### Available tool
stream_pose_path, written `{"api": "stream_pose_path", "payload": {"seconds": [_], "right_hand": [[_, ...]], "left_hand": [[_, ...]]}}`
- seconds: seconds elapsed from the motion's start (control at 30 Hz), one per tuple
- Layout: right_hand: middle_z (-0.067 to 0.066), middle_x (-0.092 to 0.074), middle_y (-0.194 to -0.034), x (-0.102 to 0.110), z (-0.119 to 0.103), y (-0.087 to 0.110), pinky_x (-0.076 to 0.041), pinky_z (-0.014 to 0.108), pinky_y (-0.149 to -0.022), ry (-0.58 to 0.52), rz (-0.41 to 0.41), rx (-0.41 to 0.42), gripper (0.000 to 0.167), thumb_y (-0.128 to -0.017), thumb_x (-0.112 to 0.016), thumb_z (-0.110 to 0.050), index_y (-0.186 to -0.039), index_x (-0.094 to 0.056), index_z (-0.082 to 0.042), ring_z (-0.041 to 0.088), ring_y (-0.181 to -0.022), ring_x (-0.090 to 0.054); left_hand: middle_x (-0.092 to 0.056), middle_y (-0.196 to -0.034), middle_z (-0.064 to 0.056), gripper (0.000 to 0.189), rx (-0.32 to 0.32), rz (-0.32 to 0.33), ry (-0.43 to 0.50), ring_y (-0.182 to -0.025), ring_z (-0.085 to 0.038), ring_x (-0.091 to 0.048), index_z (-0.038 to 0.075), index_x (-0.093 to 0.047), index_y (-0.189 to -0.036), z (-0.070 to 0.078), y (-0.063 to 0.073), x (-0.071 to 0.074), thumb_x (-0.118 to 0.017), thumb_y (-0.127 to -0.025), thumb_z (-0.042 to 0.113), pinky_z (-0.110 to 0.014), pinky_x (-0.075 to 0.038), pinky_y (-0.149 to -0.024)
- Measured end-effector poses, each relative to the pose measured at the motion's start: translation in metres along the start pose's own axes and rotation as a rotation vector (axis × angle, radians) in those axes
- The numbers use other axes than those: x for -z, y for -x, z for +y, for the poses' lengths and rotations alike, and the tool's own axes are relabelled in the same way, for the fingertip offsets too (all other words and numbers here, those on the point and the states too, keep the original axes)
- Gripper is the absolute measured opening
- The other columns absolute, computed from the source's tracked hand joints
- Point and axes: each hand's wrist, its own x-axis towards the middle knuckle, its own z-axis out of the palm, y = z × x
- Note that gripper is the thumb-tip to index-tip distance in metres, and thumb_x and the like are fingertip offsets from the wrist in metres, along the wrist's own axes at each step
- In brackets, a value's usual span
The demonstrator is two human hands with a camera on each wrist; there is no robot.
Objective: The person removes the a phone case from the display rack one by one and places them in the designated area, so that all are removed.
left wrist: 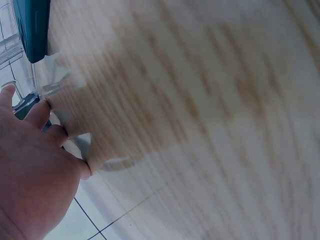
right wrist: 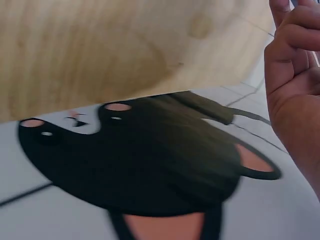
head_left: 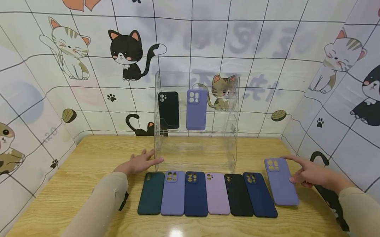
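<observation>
At the right end of a row of phone cases, my right hand (head_left: 311, 174) pinches a lavender phone case (head_left: 283, 186), index finger along its top edge and thumb at its right side. In the right wrist view the right hand (right wrist: 295, 85) shows at the edge with bent fingers; most of the case is out of frame. My left hand (head_left: 139, 164) rests with spread fingers at the lower left side of a clear tiered display stand (head_left: 235, 148). The left wrist view has the left hand (left wrist: 40, 165) with its fingertips at the clear plastic.
The stand holds a black case (head_left: 169, 114) and a lavender case (head_left: 196, 116) on an upper tier. In front lie a green case (head_left: 151, 196), a pink case (head_left: 219, 199) and several others, side by side on the wooden table (head_left: 229, 231). Cat-print cloth (head_left: 187, 33) surrounds the table.
</observation>
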Motion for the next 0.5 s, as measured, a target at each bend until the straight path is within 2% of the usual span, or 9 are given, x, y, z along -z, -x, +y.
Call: {"api": "stream_pose_path", "payload": {"seconds": [0.13, 0.5], "right_hand": [[-0.002, -0.045, -0.066, -0.005, 0.014, -0.001, -0.043, 0.030, -0.051, 0.004, -0.040, -0.040, 0.096, -0.098, -0.072, -0.014, -0.171, -0.010, -0.008, 0.013, -0.055, -0.045], [-0.002, -0.053, -0.067, -0.015, 0.033, -0.005, -0.043, 0.027, -0.051, -0.014, -0.079, -0.062, 0.092, -0.097, -0.069, -0.011, -0.170, -0.013, -0.004, 0.013, -0.055, -0.049]], "left_hand": [[-0.013, -0.179, -0.020, 0.107, -0.001, 0.000, 0.008, -0.168, -0.043, 0.004, 0.015, -0.015, -0.173, 0.000, 0.001, 0.000, -0.039, -0.097, 0.086, -0.076, 0.013, -0.126], [-0.014, -0.180, -0.017, 0.106, -0.004, 0.011, 0.009, -0.168, -0.043, 0.003, 0.017, -0.015, -0.173, -0.001, 0.001, 0.000, -0.039, -0.097, 0.086, -0.076, 0.014, -0.126]]}}
